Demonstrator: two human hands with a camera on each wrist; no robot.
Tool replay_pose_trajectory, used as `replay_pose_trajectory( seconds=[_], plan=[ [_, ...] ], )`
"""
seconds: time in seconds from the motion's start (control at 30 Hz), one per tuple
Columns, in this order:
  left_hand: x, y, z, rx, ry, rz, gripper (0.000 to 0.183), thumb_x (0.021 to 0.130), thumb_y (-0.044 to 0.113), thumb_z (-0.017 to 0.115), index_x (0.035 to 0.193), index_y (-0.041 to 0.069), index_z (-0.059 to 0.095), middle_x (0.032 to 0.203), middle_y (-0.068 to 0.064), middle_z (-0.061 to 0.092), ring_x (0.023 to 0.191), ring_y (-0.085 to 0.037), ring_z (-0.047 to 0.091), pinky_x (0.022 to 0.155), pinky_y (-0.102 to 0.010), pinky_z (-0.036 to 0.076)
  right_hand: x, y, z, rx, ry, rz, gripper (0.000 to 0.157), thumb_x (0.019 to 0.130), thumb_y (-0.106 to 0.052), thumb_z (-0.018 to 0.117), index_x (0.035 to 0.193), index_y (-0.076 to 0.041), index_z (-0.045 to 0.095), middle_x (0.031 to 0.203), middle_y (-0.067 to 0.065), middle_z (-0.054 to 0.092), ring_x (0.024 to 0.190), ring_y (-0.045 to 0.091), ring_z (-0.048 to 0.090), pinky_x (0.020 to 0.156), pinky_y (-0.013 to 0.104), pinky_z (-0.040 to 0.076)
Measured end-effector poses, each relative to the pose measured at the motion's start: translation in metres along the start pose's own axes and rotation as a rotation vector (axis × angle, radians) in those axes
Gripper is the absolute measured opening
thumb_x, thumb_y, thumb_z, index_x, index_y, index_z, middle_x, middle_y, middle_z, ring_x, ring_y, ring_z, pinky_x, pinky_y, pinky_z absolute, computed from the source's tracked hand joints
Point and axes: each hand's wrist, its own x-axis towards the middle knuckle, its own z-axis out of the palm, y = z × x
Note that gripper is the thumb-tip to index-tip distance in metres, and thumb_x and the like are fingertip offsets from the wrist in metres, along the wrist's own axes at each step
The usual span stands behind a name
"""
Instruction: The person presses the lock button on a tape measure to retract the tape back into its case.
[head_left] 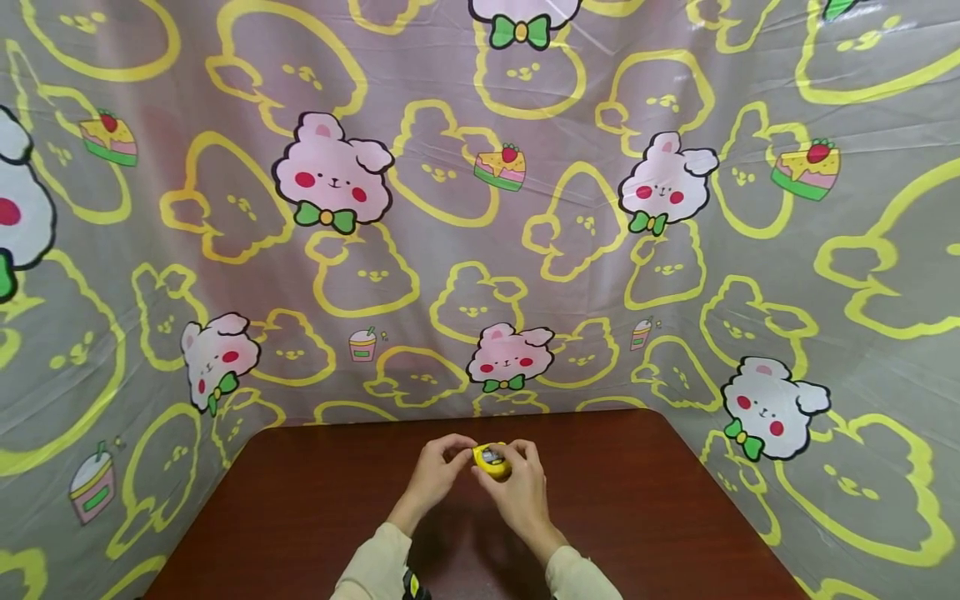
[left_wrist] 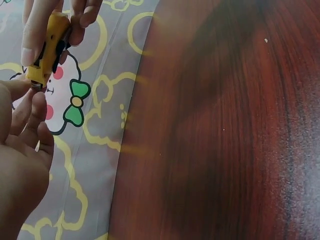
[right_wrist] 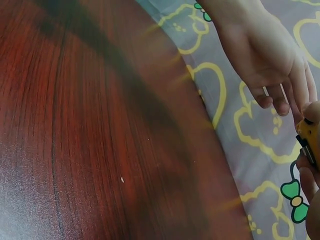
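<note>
A yellow tape measure (head_left: 491,459) with a grey label and black parts is held up above the table between both hands. My right hand (head_left: 522,490) grips its case, thumb on the near side and fingers over the far side. My left hand (head_left: 435,472) pinches the metal end of the tape at the case's mouth, as the left wrist view shows at the tape measure's tip (left_wrist: 37,84). No length of blade can be seen drawn out. In the right wrist view the right hand (right_wrist: 312,182) is cut off by the frame's edge.
A dark red-brown wooden table (head_left: 322,492) lies below the hands. Around its back and sides hangs a grey curtain (head_left: 480,250) printed with yellow outlines and white rabbits. Small pale specks dot the tabletop. A black-and-yellow item (head_left: 411,583) shows beside the left sleeve.
</note>
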Motion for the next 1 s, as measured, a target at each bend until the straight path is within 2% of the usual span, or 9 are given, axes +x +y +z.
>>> replay_pose_trajectory(
  seconds=[0.07, 0.13, 0.27, 0.3, 0.37, 0.5, 0.8, 1.0],
  plan=[
    [0.0, 0.0, 0.0, -0.008, -0.005, -0.006, 0.01, 0.1, 0.007, 0.069, 0.108, 0.003, 0.075, 0.095, 0.0, 0.071, 0.078, -0.018, 0.063, 0.069, -0.027, 0.052, 0.0, 0.001, 0.0, -0.005, -0.004, 0.001, 0.039, 0.077, -0.03, 0.095, 0.107, -0.013, 0.078, 0.104, 0.002, 0.051, 0.089, 0.022, 0.063, 0.077, 0.043, 0.057],
    [-0.002, 0.012, -0.001, -0.026, -0.011, -0.017, 0.011, 0.1, 0.003, 0.067, 0.108, 0.0, 0.074, 0.096, -0.006, 0.071, 0.079, -0.028, 0.066, 0.069, -0.027, 0.052, 0.0, 0.0, -0.001, -0.004, -0.006, 0.009, 0.039, 0.076, -0.028, 0.095, 0.107, -0.013, 0.078, 0.104, 0.002, 0.052, 0.089, 0.022, 0.063, 0.078, 0.043, 0.057],
    [-0.003, 0.017, -0.002, -0.047, 0.008, -0.012, 0.013, 0.099, -0.003, 0.066, 0.111, -0.003, 0.072, 0.1, -0.014, 0.072, 0.081, -0.039, 0.066, 0.069, -0.027, 0.053, 0.002, 0.002, -0.001, -0.006, 0.001, 0.009, 0.039, 0.076, -0.027, 0.096, 0.107, -0.013, 0.078, 0.105, 0.004, 0.053, 0.09, 0.023, 0.064, 0.078, 0.043, 0.057],
    [-0.002, 0.017, -0.003, -0.046, 0.017, -0.006, 0.014, 0.098, -0.003, 0.067, 0.111, -0.003, 0.072, 0.101, -0.015, 0.072, 0.081, -0.039, 0.067, 0.069, -0.026, 0.053, 0.002, 0.003, -0.002, -0.01, 0.006, 0.01, 0.039, 0.075, -0.026, 0.096, 0.108, -0.013, 0.078, 0.105, 0.004, 0.053, 0.09, 0.023, 0.064, 0.078, 0.044, 0.057],
    [0.001, 0.007, -0.005, -0.042, 0.033, 0.008, 0.015, 0.098, 0.0, 0.068, 0.113, 0.002, 0.073, 0.103, -0.012, 0.073, 0.08, -0.032, 0.067, 0.069, -0.028, 0.054, 0.002, 0.006, -0.003, -0.025, 0.015, 0.005, 0.039, 0.075, -0.026, 0.096, 0.107, -0.013, 0.078, 0.105, 0.004, 0.053, 0.089, 0.024, 0.064, 0.077, 0.044, 0.057],
    [0.001, 0.006, -0.014, -0.021, 0.054, 0.016, 0.015, 0.098, 0.003, 0.071, 0.111, 0.01, 0.075, 0.103, -0.003, 0.073, 0.079, -0.02, 0.066, 0.071, -0.028, 0.054, -0.002, 0.011, -0.004, -0.052, 0.007, 0.022, 0.039, 0.076, -0.029, 0.095, 0.108, -0.013, 0.078, 0.106, 0.004, 0.053, 0.088, 0.025, 0.065, 0.076, 0.044, 0.058],
    [-0.004, 0.01, -0.033, -0.007, 0.079, 0.026, 0.018, 0.096, 0.0, 0.072, 0.108, 0.013, 0.076, 0.1, 0.002, 0.073, 0.079, -0.021, 0.065, 0.07, -0.031, 0.052, -0.016, 0.028, -0.007, -0.084, -0.009, 0.09, 0.038, 0.078, -0.028, 0.094, 0.109, -0.014, 0.078, 0.108, 0.005, 0.053, 0.087, 0.027, 0.065, 0.075, 0.046, 0.056],
    [-0.007, 0.013, -0.039, -0.007, 0.123, 0.019, 0.018, 0.095, -0.004, 0.072, 0.105, 0.01, 0.076, 0.096, 0.001, 0.073, 0.079, -0.022, 0.065, 0.07, -0.033, 0.051, -0.027, 0.039, -0.005, -0.11, -0.058, 0.146, 0.037, 0.079, -0.031, 0.093, 0.11, -0.017, 0.077, 0.108, 0.004, 0.051, 0.086, 0.027, 0.064, 0.074, 0.045, 0.056]
  ],
)
